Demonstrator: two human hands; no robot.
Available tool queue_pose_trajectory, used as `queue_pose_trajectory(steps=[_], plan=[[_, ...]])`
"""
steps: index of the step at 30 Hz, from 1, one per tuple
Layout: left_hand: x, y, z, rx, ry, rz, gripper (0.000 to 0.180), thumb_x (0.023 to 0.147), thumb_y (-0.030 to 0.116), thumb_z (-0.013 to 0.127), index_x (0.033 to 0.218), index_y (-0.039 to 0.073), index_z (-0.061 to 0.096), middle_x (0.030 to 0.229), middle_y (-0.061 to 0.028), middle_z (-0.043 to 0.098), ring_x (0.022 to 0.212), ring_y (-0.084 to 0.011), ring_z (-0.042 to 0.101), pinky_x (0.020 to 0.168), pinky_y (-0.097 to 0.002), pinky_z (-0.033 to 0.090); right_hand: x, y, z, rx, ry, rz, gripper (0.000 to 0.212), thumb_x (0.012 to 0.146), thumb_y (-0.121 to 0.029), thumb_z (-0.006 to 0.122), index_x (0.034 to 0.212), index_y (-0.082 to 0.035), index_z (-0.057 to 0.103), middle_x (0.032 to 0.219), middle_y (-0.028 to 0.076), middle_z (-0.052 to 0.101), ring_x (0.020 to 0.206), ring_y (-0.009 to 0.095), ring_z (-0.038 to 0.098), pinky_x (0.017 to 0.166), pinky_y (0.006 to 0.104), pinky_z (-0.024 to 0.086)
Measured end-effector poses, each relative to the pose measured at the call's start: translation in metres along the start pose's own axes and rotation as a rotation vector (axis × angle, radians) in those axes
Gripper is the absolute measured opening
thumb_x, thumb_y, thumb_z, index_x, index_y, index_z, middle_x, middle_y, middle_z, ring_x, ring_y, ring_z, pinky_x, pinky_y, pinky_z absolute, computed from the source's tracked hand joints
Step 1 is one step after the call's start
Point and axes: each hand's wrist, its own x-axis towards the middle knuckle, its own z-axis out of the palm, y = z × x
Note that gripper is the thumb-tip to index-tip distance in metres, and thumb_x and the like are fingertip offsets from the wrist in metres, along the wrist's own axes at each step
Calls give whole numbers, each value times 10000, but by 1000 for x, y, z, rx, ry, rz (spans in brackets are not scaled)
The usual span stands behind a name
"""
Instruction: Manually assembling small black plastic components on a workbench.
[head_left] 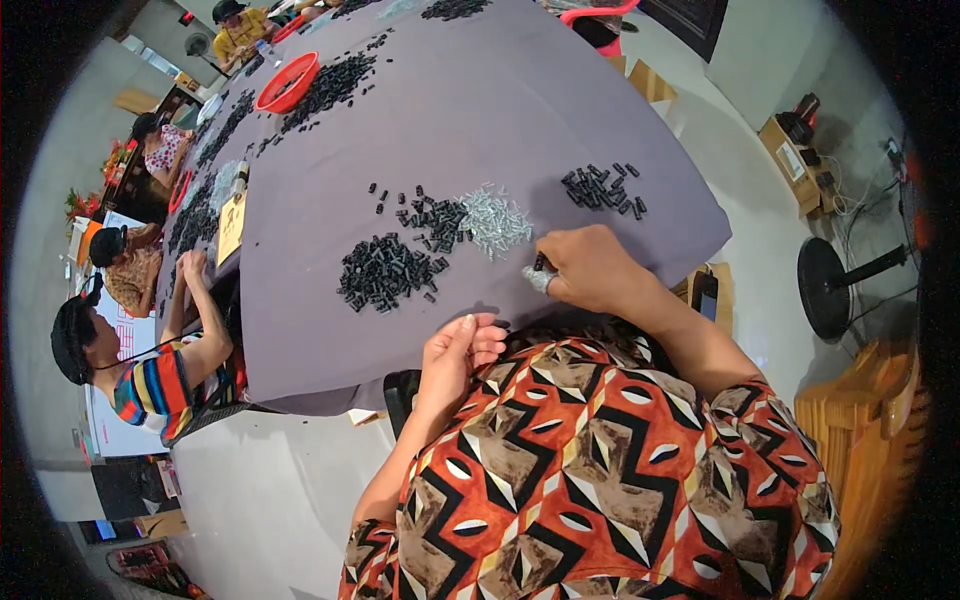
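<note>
Over the table's near edge, my right hand [592, 266] is closed, pinching a small black cylindrical piece [540, 262]. Pale wrapping [537, 279] covers one of its digits. My left hand [458, 356] is just below the table edge, palm turned inward and fingers curled together; a dark spot shows at its fingertips, too small to identify. Ahead of my hands lie a heap of black cylindrical pieces [385, 272], a smaller black heap [437, 222] and a pile of clear, shiny small pieces [496, 222] touching it. Another group of black pieces [601, 190] lies beyond my right hand.
The grey cloth-covered table [480, 120] stretches far ahead. A red basket [288, 84] stands beside more black pieces at the far left. Several people sit along the left side, the nearest in a striped shirt [160, 385]. A black fan base [826, 290] stands at right.
</note>
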Motion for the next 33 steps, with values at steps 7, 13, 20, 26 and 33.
queue_pose_trajectory(steps=[7, 13, 20, 26, 33], plan=[[0, 22, -6, 214, 151, 133, 265, 1017, 196, 509, 1117, -14, 637, 909, -70, 697, 726, -105, 621, 682, -228, 504, 0, 26, -7, -108, 74, 325, 366, 847, -409, 653, 816, -45, 633, 777, 138, 656, 738, 349, 637, 643, 450, 481], [2, 34, -33, 987, 420, 633, 189, 901, 49, 606, 1078, 11, 659, 912, -106, 642, 775, -220, 620, 724, -310, 495, 1, 52, -24, -116, 49, 545, 291, 842, -308, 693, 947, -47, 619, 840, 173, 664, 795, 385, 635, 679, 467, 475], [10, 29, -36, 1280, 462, 671, 197, 876, 56, 611, 1068, 80, 648, 974, -130, 612, 848, -345, 617, 714, -401, 495, 1, 21, -3, 98, 207, 121, 202, 848, -150, 660, 1034, -76, 635, 895, 122, 635, 781, 303, 638, 689, 391, 505], [12, 28, -39, 1219, 470, 661, 159, 862, 49, 617, 1019, 67, 636, 954, -122, 604, 772, -330, 616, 668, -400, 492, 16, -2, 33, 151, 29, 17, 156, 813, -109, 661, 953, -50, 625, 925, 114, 613, 839, 311, 639, 725, 404, 505], [12, 35, -34, 1273, 485, 663, 141, 859, 71, 625, 1000, 72, 633, 921, -116, 586, 742, -331, 609, 661, -407, 491, 34, -8, 45, 61, -20, 62, 128, 808, -107, 654, 912, -45, 613, 905, 132, 608, 823, 357, 610, 719, 441, 485]])
